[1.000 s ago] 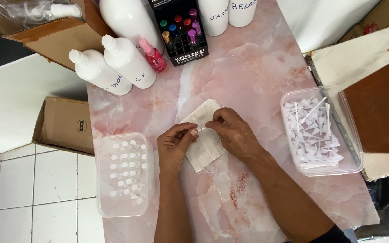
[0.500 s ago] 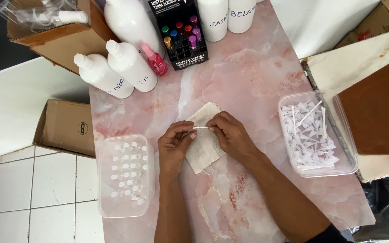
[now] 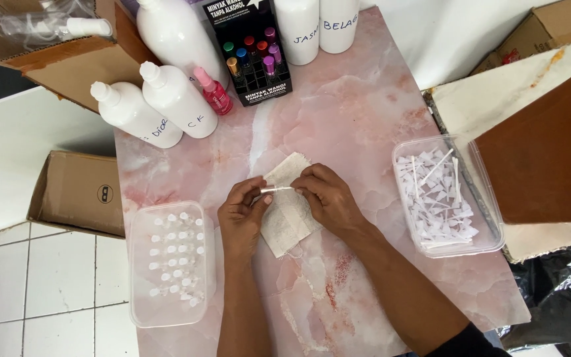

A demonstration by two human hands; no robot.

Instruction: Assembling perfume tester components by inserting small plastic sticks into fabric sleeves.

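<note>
My left hand [image 3: 242,215] and my right hand [image 3: 327,196] meet over a folded whitish cloth [image 3: 287,215] lying on the pink marbled tabletop [image 3: 365,119]. Between their fingertips they hold a thin white stick-like piece [image 3: 277,190], level and just above the cloth. My left hand pinches its left end and my right hand pinches its right end. What the small piece is exactly cannot be made out.
A clear tub of small white caps [image 3: 172,261] sits left of my hands. A clear tub of white sticks and paper bits [image 3: 441,195] sits at the right. White bottles [image 3: 178,99], a small pink bottle [image 3: 213,90] and a black box of coloured vials [image 3: 254,53] stand at the back.
The two hands have drawn slightly apart, so more of the thin white piece shows between them. The cloth and the tubs stay where they were.
</note>
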